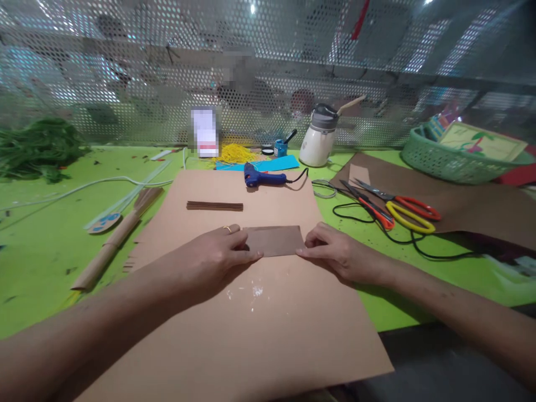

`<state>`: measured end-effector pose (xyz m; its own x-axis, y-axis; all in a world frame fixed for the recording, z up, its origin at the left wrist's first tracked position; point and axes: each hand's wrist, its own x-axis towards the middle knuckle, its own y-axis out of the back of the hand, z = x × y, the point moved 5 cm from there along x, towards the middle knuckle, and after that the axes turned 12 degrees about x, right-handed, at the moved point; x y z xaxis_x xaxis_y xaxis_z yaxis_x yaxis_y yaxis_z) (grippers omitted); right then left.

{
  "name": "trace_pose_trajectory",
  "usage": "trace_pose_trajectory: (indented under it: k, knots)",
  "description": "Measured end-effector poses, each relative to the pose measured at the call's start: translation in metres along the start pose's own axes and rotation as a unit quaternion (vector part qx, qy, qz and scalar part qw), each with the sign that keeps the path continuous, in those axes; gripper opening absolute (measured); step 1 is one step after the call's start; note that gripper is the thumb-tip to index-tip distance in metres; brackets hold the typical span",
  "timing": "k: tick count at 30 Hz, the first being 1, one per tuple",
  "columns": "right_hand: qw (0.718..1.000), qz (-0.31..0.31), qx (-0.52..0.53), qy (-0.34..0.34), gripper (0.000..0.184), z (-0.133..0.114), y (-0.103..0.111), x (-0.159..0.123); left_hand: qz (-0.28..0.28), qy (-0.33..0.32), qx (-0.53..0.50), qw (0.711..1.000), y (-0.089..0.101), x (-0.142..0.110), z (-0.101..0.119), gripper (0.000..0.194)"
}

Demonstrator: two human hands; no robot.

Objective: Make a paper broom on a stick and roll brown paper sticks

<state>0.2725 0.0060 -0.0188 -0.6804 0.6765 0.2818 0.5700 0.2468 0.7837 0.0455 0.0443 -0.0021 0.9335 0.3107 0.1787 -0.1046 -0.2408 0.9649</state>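
Note:
A small brown rectangle of paper (pixel 274 242) lies on a large tan sheet (pixel 251 346), with a narrow fold along its far edge. At its left end, my left hand (pixel 221 248) pinches the paper, thumb on the near corner and fingers curled. The right end is pinched by my right hand (pixel 330 248) in the same way. Just beyond my left hand sits a folded strip of dark brown paper (pixel 215 206). Farther back on the tan sheet rests a blue glue gun (pixel 266 177). Dried glue spots (pixel 256 291) mark the sheet nearer to me.
On the right lie orange-and-yellow scissors (pixel 410 215), a black cord (pixel 444 257), brown paper (pixel 473 206) and a green basket (pixel 456 159). A white jar (pixel 318 139) and yellow strands (pixel 234 153) stand behind. A paper-wrapped bundle (pixel 113 245) lies left; perforated metal (pixel 146 67) closes off the back.

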Motion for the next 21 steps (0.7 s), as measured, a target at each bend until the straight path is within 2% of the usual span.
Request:
trace_pose_trajectory:
  k: [4, 12, 18, 21]
  knots:
    - [1.0, -0.01, -0.013, -0.005, 0.026, -0.008, 0.001, -0.001, -0.019, -0.027, 0.024, 0.999, 0.007, -0.006, 0.0, 0.03]
    - [0.997, -0.03, -0.072, -0.014, 0.022, -0.023, 0.001, 0.009, -0.026, -0.002, 0.005, 1.0, 0.011, -0.013, 0.005, 0.022]
    - [0.974, -0.052, -0.219, -0.02, 0.024, -0.031, -0.011, 0.023, 0.005, -0.007, -0.014, 1.0, 0.018, -0.005, 0.015, 0.024]
    - [0.959, -0.071, -0.272, -0.019, 0.021, -0.04, -0.017, 0.035, 0.014, 0.023, -0.003, 1.0, 0.022, 0.008, 0.019, 0.024]
